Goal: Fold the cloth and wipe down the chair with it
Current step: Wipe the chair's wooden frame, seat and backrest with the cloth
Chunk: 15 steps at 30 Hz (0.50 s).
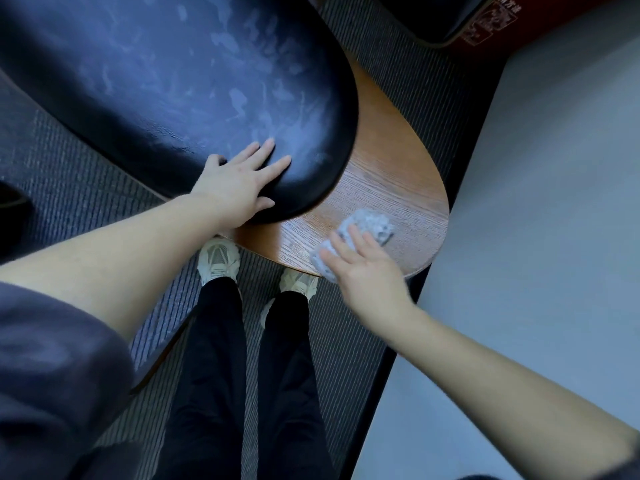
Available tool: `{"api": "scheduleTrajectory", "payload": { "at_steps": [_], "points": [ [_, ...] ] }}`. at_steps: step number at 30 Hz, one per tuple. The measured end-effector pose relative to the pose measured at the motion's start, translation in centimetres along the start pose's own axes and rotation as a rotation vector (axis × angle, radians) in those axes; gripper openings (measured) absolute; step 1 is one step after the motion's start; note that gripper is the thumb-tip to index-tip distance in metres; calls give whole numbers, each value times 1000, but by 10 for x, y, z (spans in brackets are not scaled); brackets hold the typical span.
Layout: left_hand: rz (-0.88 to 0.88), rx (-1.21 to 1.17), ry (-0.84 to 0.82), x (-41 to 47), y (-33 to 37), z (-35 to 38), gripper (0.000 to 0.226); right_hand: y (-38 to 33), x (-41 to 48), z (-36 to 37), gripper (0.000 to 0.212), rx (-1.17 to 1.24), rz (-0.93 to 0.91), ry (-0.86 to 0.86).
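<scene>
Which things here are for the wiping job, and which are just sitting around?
For the job: cloth; chair with its black cushion; right hand pressing the cloth onto the wood; left hand resting flat on the cushion.

Just around: striped carpet; grey surface on the right; red box; pale shoes.

Ribbed grey carpet (86, 168) covers the floor. A pale grey worktop (536, 237) fills the frame from 2 to 5 o'clock. At 1 o'clock sits a red printed box (491, 26), its text unreadable. Pale trainers (218, 259) stand on the carpet just below centre, toward 6 o'clock.
</scene>
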<state>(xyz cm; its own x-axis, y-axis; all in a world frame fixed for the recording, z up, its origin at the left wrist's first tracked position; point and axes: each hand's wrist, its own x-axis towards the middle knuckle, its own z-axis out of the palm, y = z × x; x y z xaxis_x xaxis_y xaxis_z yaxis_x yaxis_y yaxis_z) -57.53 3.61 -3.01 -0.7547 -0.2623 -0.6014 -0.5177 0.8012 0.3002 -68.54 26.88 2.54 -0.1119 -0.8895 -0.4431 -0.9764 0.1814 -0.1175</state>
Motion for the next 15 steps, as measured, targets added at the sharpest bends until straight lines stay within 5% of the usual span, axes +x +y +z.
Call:
{"api": "scheduleTrajectory", "payload": {
  "at_steps": [4,8,13,15],
  "points": [
    [8,59,8,-5,-27,-1,81,-58,54,19,53,26,-19,-26],
    [-61,13,-27,-11,-44,1,88,-29,37,14,51,94,-68,22],
    [-70,-6,-45,-9,-40,-1,90,27,42,1,39,17,282,68],
    [-94,-11,-72,-8,-35,-2,92,-1,46,6,35,5,250,65]
  ]
}}
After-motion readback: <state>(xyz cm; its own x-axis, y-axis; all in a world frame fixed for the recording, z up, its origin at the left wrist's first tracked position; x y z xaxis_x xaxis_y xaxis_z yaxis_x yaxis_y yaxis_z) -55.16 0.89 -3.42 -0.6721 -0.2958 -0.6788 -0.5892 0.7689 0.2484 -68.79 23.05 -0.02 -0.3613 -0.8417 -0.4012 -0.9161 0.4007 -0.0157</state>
